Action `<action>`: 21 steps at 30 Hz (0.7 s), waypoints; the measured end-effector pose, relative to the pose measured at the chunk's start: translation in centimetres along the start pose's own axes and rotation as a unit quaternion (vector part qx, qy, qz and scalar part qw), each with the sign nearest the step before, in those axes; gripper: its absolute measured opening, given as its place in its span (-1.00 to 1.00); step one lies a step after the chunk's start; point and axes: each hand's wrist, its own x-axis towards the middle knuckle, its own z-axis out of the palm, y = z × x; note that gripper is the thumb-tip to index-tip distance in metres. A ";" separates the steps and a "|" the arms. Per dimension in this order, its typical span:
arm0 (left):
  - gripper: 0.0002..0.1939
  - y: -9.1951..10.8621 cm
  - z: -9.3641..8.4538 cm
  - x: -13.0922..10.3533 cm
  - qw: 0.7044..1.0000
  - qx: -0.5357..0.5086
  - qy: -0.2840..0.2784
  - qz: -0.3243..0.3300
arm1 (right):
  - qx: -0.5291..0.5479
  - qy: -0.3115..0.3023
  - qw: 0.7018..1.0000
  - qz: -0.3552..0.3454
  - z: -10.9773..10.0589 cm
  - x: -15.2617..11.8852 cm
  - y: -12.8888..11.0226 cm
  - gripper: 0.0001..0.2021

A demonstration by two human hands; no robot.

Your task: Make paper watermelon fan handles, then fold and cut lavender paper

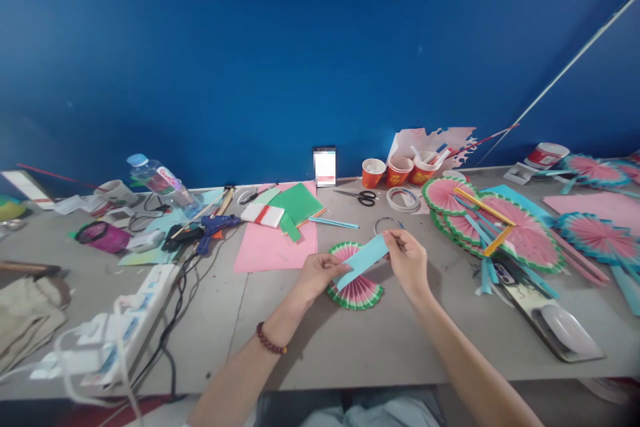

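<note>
At the near middle of the grey table (280, 347), the person holds a light-blue paper strip (363, 259) stretched between both hands, just above a round pleated pink paper fan with a green rim (356, 290) that lies flat on the tabletop. The left hand (317, 273) pinches the strip's lower end between thumb and fingers, closed on it; the right hand (407, 257) pinches the upper end the same way. Held at both ends, the strip stays taut and slanted across the fan, which looks like a way of lining it up over the pleats.

Behind the fan lies a pink paper sheet (273, 247) with green card (297, 203) on top, and black-handled scissors (364, 197) sit farther back, near three orange paper cups (397, 172) by the blue wall. To the right a pile of larger pink pleated fans (500, 230) crowds close, with loose blue strips spilling toward the right hand. To the left, a blue glue gun (213, 227) and a white power strip (143, 300) trail black cables toward the near edge.

Open tabletop remains in front of the fan, between the forearms and toward the near edge; sideways room is tighter on the right than on the left.
</note>
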 end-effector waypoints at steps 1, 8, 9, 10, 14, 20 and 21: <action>-0.60 -0.1 -0.1 0.1 1.000 -0.002 0.000 0.002 | 0.001 0.002 1.000 -0.002 0.0 0.0 0.0 -0.65; -0.55 -0.1 -0.1 0.1 0.999 -0.040 -0.015 0.003 | -0.010 0.022 1.000 -0.009 -0.2 0.2 0.0 -0.67; -0.53 0.0 -0.1 0.1 0.999 -0.043 -0.019 0.000 | -0.012 0.026 1.000 -0.008 -0.2 0.3 0.0 -0.66; -0.50 0.1 -0.1 0.0 0.999 -0.045 -0.023 -0.002 | -0.013 0.030 0.999 -0.007 -0.2 0.3 0.1 -0.66; -0.43 0.4 -0.1 -0.3 0.997 -0.048 -0.055 -0.005 | -0.013 0.044 0.999 -0.004 -0.3 0.5 0.3 -0.64; -0.29 1.1 -0.5 -0.7 0.988 -0.067 -0.137 -0.005 | -0.012 0.050 0.999 -0.007 -0.5 0.7 0.3 -0.68; -0.29 1.2 -0.5 -0.7 0.986 -0.071 -0.151 -0.008 | -0.012 0.046 0.999 -0.008 -0.5 0.8 0.3 -0.68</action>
